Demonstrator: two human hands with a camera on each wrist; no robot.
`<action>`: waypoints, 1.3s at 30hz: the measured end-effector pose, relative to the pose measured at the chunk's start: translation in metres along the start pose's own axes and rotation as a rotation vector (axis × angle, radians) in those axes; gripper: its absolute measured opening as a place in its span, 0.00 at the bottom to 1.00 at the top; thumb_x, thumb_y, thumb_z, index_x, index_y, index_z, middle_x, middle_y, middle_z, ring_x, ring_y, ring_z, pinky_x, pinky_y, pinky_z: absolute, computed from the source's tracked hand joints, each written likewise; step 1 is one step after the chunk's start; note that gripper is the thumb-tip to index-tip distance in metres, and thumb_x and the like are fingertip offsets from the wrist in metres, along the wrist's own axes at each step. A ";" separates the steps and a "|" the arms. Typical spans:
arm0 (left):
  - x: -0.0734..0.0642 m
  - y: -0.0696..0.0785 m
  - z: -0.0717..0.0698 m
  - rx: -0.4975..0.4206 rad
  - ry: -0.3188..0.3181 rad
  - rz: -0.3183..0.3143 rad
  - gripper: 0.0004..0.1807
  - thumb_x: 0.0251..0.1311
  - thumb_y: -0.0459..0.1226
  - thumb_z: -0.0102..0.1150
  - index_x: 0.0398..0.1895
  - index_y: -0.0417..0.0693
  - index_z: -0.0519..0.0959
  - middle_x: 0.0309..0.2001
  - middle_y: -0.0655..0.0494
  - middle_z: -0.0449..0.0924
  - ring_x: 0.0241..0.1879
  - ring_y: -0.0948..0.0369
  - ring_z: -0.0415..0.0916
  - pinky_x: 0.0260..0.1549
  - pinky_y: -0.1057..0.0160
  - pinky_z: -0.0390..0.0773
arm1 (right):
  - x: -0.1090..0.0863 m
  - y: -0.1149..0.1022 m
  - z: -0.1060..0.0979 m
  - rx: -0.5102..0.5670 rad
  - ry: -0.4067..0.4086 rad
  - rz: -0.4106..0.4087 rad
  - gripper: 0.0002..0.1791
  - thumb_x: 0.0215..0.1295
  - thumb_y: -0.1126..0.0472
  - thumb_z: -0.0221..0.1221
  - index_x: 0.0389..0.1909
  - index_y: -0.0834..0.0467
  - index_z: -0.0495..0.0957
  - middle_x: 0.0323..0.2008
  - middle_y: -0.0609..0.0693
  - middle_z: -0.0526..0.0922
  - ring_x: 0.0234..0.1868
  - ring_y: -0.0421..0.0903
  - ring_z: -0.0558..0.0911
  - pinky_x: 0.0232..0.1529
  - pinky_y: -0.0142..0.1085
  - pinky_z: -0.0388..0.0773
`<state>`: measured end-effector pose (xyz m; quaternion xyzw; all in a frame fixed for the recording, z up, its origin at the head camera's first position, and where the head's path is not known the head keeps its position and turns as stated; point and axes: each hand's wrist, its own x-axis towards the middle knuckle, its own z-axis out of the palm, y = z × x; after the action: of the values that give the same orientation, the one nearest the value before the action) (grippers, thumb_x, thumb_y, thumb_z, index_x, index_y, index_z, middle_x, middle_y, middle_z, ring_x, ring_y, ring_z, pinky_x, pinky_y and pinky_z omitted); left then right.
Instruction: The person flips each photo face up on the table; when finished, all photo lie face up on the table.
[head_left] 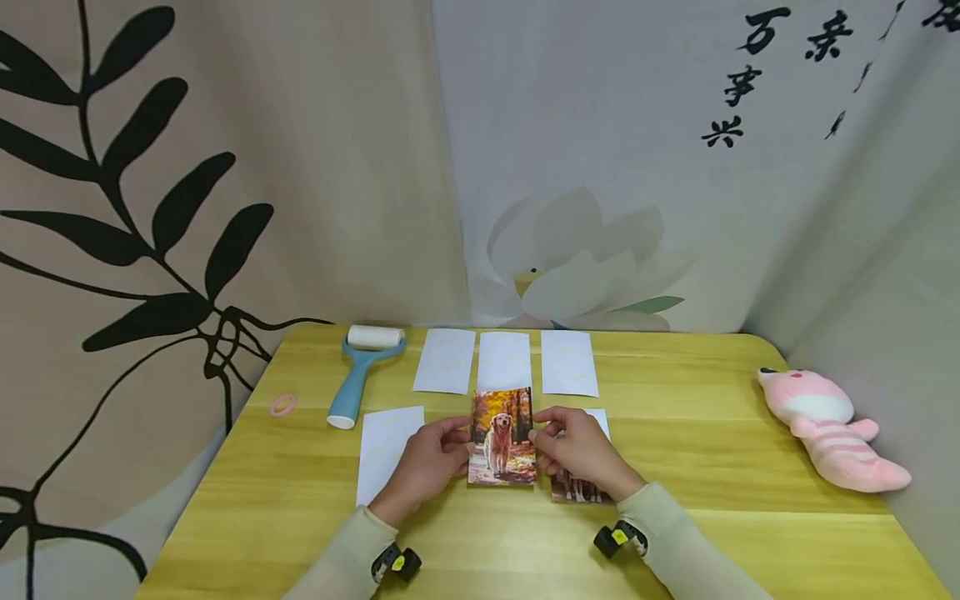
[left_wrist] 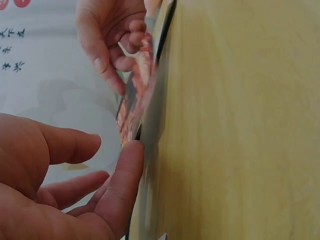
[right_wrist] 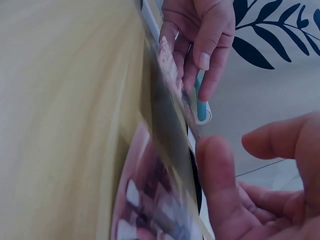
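Over the bench (head_left: 712,450), left hand (head_left: 426,460) and right hand (head_left: 581,450) grasp a dog card (head_left: 501,437) by opposite edges, likely for steadiness.

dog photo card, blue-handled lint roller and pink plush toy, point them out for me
dog photo card (head_left: 502,437): head view, middle of its printed face
blue-handled lint roller (head_left: 355,385): head view, on its handle
pink plush toy (head_left: 829,430): head view, on its body
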<state>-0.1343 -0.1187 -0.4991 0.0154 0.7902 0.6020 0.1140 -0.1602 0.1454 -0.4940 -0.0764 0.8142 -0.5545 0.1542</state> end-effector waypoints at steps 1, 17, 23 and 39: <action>-0.001 0.000 0.000 0.002 -0.008 -0.002 0.26 0.71 0.30 0.62 0.71 0.36 0.75 0.56 0.39 0.83 0.49 0.54 0.85 0.41 0.59 0.90 | -0.001 0.001 0.000 -0.014 -0.007 0.007 0.24 0.74 0.57 0.65 0.64 0.66 0.78 0.36 0.58 0.86 0.22 0.46 0.86 0.25 0.42 0.87; -0.002 0.003 -0.002 0.137 -0.052 -0.006 0.22 0.74 0.36 0.61 0.67 0.37 0.78 0.56 0.42 0.84 0.49 0.54 0.86 0.41 0.61 0.89 | -0.004 0.009 -0.004 -0.145 -0.139 0.041 0.32 0.77 0.49 0.61 0.71 0.66 0.73 0.25 0.54 0.85 0.13 0.43 0.77 0.25 0.42 0.81; -0.002 0.005 -0.003 0.189 -0.056 0.002 0.21 0.74 0.37 0.61 0.66 0.37 0.78 0.54 0.44 0.85 0.47 0.55 0.86 0.41 0.59 0.88 | -0.002 0.012 -0.004 -0.154 -0.144 0.039 0.32 0.77 0.48 0.61 0.72 0.65 0.73 0.24 0.53 0.85 0.12 0.42 0.76 0.18 0.40 0.78; -0.006 0.009 -0.017 0.219 -0.007 0.002 0.19 0.73 0.35 0.60 0.64 0.42 0.77 0.58 0.47 0.81 0.58 0.50 0.82 0.56 0.48 0.83 | 0.000 0.001 -0.005 -0.222 -0.132 -0.015 0.27 0.78 0.48 0.60 0.68 0.61 0.77 0.24 0.54 0.85 0.15 0.46 0.79 0.18 0.38 0.76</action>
<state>-0.1328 -0.1332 -0.4853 0.0308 0.8509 0.5119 0.1139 -0.1617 0.1505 -0.4927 -0.1353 0.8580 -0.4560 0.1939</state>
